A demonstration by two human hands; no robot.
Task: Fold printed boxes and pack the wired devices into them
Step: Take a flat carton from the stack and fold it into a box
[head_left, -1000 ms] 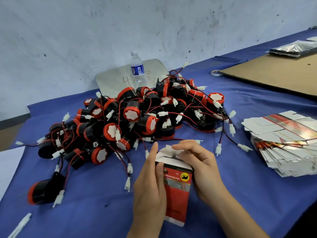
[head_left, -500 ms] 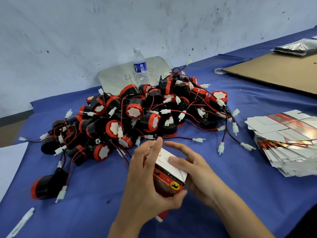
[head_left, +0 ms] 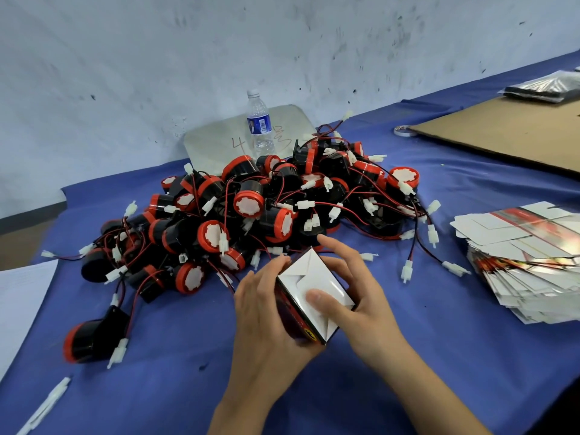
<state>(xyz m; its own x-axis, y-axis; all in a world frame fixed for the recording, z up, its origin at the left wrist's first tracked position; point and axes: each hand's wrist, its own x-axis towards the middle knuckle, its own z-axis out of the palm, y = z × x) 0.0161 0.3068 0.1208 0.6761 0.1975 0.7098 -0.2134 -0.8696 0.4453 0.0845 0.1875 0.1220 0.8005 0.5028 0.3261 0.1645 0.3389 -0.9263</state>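
While the left hand [head_left: 263, 315] wraps its curled fingers round the dark printed side of the box [head_left: 314, 274] and the right hand [head_left: 361, 296] cups the opposite side with its thumb pressed flat on the white end flaps, the step in hand looks like closing one end of a folded box; next, I judge, the flaps need seating fully, then the box turning open end up. The pile of wired devices [head_left: 266, 208] lies just beyond both hands' fingertips, and the stack of flat boxes [head_left: 527, 262] sits well off to the grip's right
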